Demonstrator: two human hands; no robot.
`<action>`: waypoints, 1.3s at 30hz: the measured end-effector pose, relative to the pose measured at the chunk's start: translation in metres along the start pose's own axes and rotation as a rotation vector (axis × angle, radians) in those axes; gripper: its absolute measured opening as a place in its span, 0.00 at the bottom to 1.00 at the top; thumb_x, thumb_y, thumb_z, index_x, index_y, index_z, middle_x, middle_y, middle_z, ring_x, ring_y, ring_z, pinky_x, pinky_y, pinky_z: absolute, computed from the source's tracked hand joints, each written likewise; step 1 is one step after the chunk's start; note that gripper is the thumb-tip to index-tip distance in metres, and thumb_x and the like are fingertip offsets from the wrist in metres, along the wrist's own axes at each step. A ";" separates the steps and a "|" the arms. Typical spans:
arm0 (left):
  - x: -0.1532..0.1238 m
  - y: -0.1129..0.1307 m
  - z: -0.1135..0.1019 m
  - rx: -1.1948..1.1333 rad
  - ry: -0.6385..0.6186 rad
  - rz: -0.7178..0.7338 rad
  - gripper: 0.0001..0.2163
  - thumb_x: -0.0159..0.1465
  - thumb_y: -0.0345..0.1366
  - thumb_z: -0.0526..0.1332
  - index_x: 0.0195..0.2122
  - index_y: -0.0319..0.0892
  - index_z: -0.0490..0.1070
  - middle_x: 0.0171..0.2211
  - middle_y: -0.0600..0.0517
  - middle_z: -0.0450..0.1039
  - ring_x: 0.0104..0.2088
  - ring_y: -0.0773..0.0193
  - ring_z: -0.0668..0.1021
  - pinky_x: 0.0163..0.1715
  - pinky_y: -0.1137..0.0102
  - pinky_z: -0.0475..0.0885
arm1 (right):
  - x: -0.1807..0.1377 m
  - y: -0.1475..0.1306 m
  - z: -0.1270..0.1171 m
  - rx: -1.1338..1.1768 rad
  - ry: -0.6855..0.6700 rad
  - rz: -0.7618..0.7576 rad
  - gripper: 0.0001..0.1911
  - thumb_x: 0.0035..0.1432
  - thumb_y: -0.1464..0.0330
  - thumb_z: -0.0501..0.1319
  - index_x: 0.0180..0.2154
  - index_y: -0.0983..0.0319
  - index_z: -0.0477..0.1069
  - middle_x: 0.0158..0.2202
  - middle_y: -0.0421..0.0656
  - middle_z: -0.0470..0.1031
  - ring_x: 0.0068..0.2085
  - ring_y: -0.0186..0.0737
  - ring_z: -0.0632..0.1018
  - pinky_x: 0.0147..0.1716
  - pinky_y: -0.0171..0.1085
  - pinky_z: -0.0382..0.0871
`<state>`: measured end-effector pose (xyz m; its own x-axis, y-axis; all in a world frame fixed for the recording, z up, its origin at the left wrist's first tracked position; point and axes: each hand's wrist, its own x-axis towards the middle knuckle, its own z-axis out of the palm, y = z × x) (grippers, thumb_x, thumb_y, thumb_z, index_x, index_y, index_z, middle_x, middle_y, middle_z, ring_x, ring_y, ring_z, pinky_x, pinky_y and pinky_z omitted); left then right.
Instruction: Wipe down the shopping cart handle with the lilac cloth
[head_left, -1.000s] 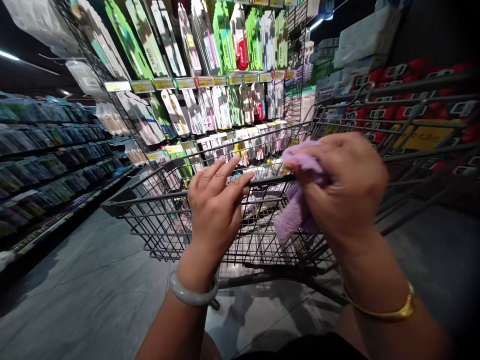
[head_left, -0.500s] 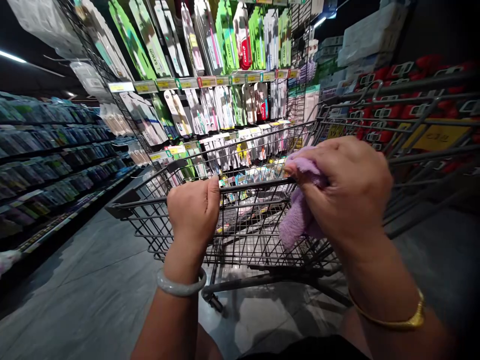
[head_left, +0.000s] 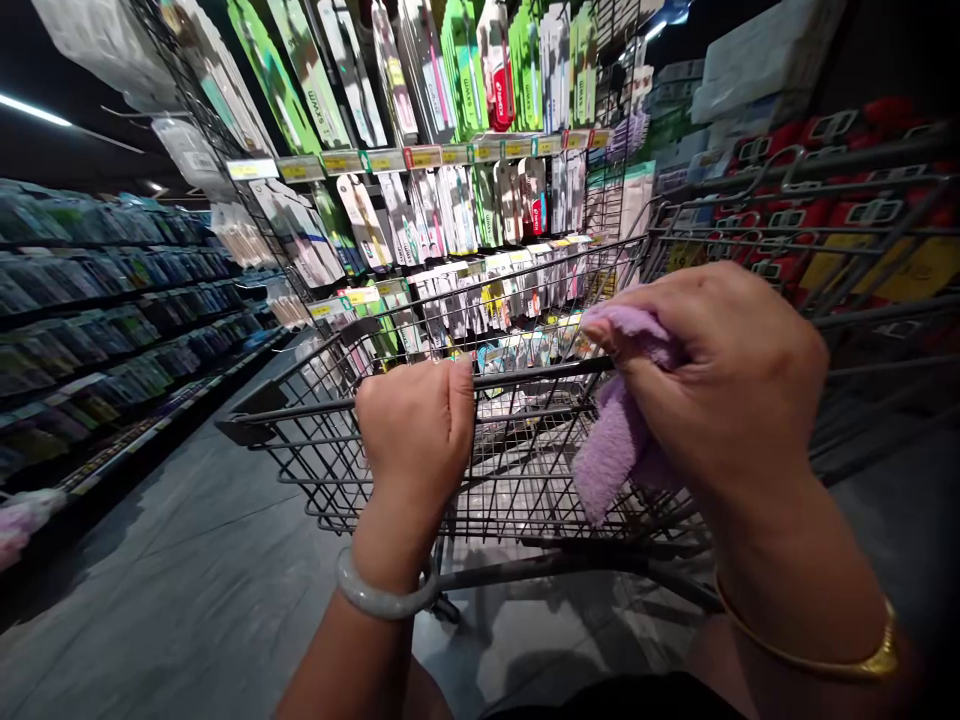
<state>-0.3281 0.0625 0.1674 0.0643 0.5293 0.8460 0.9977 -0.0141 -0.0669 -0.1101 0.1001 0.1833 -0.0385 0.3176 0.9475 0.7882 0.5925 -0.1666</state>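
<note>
A dark wire shopping cart (head_left: 525, 520) stands in front of me, its side rail crossing the middle of the view. My left hand (head_left: 416, 415) is closed around that rail (head_left: 544, 372), thumb on the near side. Farther right, my right hand (head_left: 731, 370) grips a fluffy purple cloth (head_left: 611, 450), bunched between thumb and fingers at the same rail. One end of the cloth hangs down over the cart's wire side. The right fingertips behind the cloth are hidden. A grey bangle circles my left wrist and a gold one my right.
Past the cart, a rack (head_left: 442, 155) carries several rows of packaged toothbrushes. A long shelf of packets (head_left: 112, 300) runs along the left. Red goods (head_left: 780, 215) with yellow signs stand at the right behind more cart wire. Grey floor (head_left: 202, 590) lies at lower left.
My left hand has slid a little to the right along the rail. My right hand and the cloth appear slightly farther right and nearer. The rack has shifted slightly right in view.
</note>
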 end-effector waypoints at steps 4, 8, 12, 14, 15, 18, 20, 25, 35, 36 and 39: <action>-0.001 0.010 -0.004 0.018 -0.010 0.015 0.22 0.73 0.44 0.44 0.22 0.45 0.60 0.21 0.52 0.63 0.25 0.62 0.62 0.29 0.63 0.46 | -0.005 -0.016 0.006 -0.154 0.005 -0.071 0.13 0.60 0.55 0.62 0.37 0.56 0.76 0.41 0.43 0.78 0.40 0.44 0.73 0.38 0.44 0.56; -0.002 0.017 -0.009 0.026 -0.028 0.018 0.21 0.73 0.43 0.44 0.23 0.45 0.62 0.22 0.52 0.65 0.25 0.62 0.63 0.29 0.63 0.46 | -0.013 -0.037 0.015 -0.105 -0.044 -0.235 0.11 0.61 0.57 0.60 0.39 0.56 0.76 0.44 0.42 0.78 0.41 0.44 0.73 0.40 0.45 0.56; -0.002 0.021 -0.012 0.015 -0.025 0.033 0.21 0.73 0.42 0.45 0.23 0.45 0.62 0.21 0.52 0.64 0.24 0.61 0.63 0.29 0.63 0.46 | -0.008 -0.024 0.008 0.015 -0.057 -0.235 0.12 0.61 0.57 0.61 0.40 0.57 0.76 0.41 0.43 0.78 0.40 0.42 0.74 0.38 0.42 0.60; -0.002 0.022 -0.013 0.004 -0.020 0.044 0.21 0.73 0.42 0.45 0.22 0.45 0.62 0.20 0.52 0.64 0.24 0.62 0.63 0.29 0.63 0.46 | -0.005 -0.012 0.002 0.071 -0.024 -0.153 0.12 0.61 0.57 0.61 0.38 0.57 0.76 0.38 0.43 0.78 0.39 0.41 0.75 0.38 0.42 0.62; -0.002 0.023 -0.014 0.001 -0.016 0.046 0.21 0.73 0.42 0.45 0.22 0.45 0.62 0.20 0.52 0.64 0.24 0.62 0.63 0.29 0.63 0.46 | -0.003 -0.009 0.000 0.076 0.006 -0.107 0.12 0.61 0.57 0.61 0.38 0.58 0.76 0.37 0.43 0.78 0.39 0.41 0.76 0.38 0.42 0.63; -0.003 0.026 -0.015 0.012 -0.019 0.044 0.21 0.73 0.42 0.46 0.22 0.45 0.62 0.20 0.53 0.65 0.24 0.62 0.64 0.29 0.62 0.46 | -0.006 -0.012 0.001 0.014 0.063 -0.066 0.11 0.60 0.57 0.62 0.37 0.58 0.76 0.37 0.44 0.78 0.40 0.43 0.76 0.40 0.43 0.64; -0.003 0.028 -0.016 0.017 -0.022 0.044 0.21 0.73 0.42 0.46 0.23 0.45 0.63 0.21 0.52 0.65 0.24 0.61 0.65 0.29 0.62 0.46 | -0.012 -0.023 0.007 -0.032 0.071 -0.138 0.11 0.59 0.58 0.63 0.38 0.57 0.76 0.39 0.43 0.79 0.40 0.44 0.76 0.40 0.45 0.63; -0.002 0.028 -0.017 -0.004 -0.023 0.050 0.21 0.72 0.41 0.45 0.23 0.45 0.63 0.20 0.52 0.66 0.24 0.61 0.65 0.29 0.62 0.46 | -0.023 -0.038 0.020 -0.024 0.099 -0.319 0.10 0.59 0.60 0.62 0.42 0.56 0.75 0.44 0.41 0.79 0.43 0.43 0.76 0.44 0.46 0.62; -0.002 0.030 -0.016 0.005 -0.009 0.053 0.21 0.73 0.42 0.46 0.23 0.44 0.65 0.20 0.52 0.65 0.23 0.62 0.64 0.28 0.63 0.45 | 0.000 0.013 -0.007 0.054 0.347 -0.123 0.09 0.56 0.62 0.67 0.37 0.58 0.79 0.32 0.45 0.79 0.38 0.43 0.78 0.40 0.43 0.67; -0.002 0.030 -0.016 0.007 -0.009 0.050 0.21 0.73 0.42 0.46 0.23 0.44 0.65 0.20 0.52 0.65 0.23 0.62 0.64 0.28 0.63 0.45 | -0.002 0.009 -0.005 0.044 0.309 -0.114 0.10 0.56 0.61 0.66 0.37 0.58 0.79 0.33 0.45 0.79 0.39 0.44 0.78 0.41 0.43 0.67; -0.002 0.030 -0.016 0.009 -0.012 0.045 0.22 0.73 0.42 0.46 0.23 0.45 0.65 0.20 0.52 0.66 0.24 0.62 0.65 0.28 0.63 0.45 | -0.014 -0.012 0.005 0.011 0.130 -0.195 0.12 0.57 0.59 0.65 0.39 0.58 0.78 0.40 0.45 0.80 0.42 0.45 0.78 0.44 0.46 0.67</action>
<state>-0.2984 0.0474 0.1720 0.1088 0.5387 0.8355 0.9935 -0.0309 -0.1095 -0.1221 0.0921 0.1703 -0.1095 0.0985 0.9891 0.7670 0.6413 0.0210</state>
